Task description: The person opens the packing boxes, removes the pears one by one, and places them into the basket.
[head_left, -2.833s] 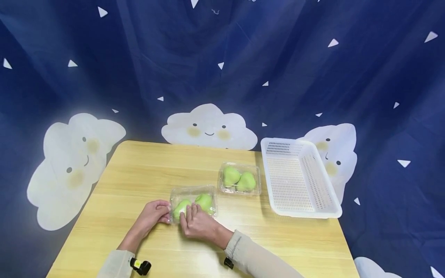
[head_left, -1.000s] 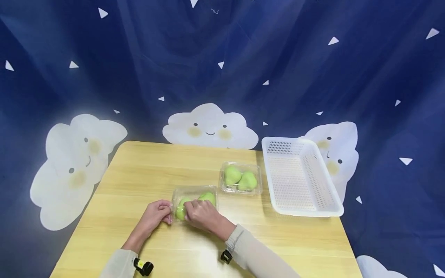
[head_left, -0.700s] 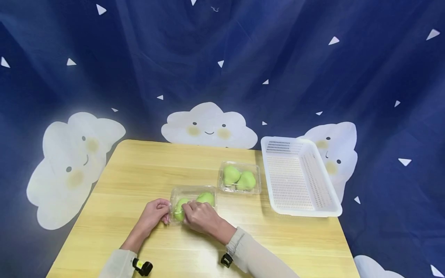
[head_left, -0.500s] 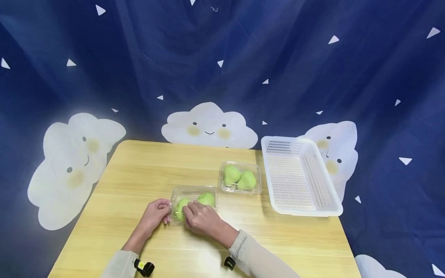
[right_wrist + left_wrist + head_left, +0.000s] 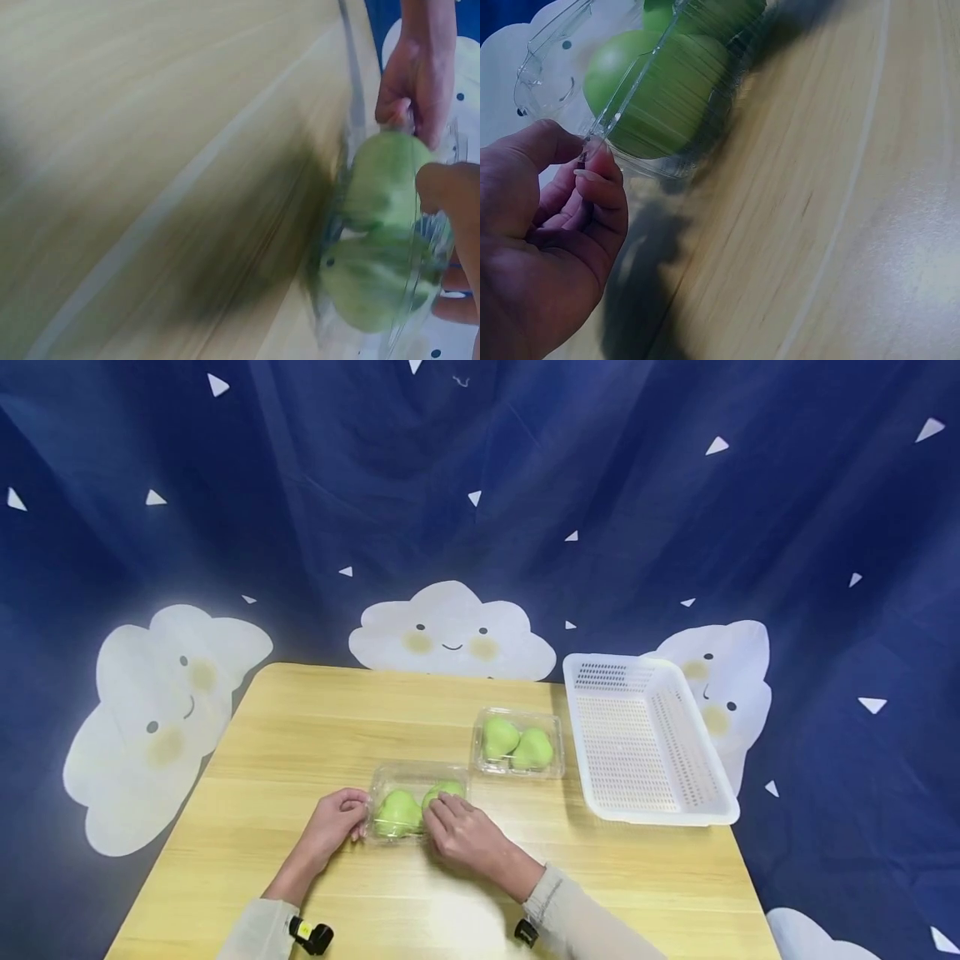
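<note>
In the head view, a clear plastic clamshell box with two green pears stands before me at mid-table. My left hand pinches its left edge between thumb and fingers, also plain in the left wrist view. My right hand is bent over the front right of the box, covering part of the right pear. The left pear shows beside its fingertips. In the right wrist view the right thumb lies over the plastic, apart from the fingers; contact with the pear is unclear.
A second clear box with two green pears stands behind and to the right. Further right is a white perforated basket, near the table's right edge. A blue curtain with clouds hangs behind the table.
My right hand has shifted right from the left pear toward the right pear, leaving the left pear more visible. My left hand has stayed at the box's left edge.
</note>
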`<move>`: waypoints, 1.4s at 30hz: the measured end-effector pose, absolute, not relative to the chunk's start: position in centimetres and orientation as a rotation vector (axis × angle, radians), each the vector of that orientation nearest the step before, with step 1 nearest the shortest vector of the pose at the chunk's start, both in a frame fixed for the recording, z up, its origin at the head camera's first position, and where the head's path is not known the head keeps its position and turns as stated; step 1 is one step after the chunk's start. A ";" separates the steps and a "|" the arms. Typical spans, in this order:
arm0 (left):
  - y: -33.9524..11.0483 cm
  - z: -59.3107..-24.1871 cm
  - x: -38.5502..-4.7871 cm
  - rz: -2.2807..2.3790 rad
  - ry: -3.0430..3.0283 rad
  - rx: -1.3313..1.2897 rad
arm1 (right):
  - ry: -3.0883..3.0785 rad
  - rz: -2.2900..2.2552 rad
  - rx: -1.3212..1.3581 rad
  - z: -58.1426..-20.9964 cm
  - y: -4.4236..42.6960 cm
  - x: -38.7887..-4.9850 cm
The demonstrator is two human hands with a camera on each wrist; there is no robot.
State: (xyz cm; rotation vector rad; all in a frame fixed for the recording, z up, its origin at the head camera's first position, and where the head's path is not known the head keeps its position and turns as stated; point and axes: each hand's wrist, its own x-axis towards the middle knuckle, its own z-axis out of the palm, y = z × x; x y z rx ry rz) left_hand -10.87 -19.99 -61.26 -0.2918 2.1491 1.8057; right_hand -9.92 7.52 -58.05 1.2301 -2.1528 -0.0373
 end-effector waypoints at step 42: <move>-20.1 -60.9 -9.4 1.897 2.004 -0.261 | -1.999 -0.258 1.359 -58.1 9.7 -11.0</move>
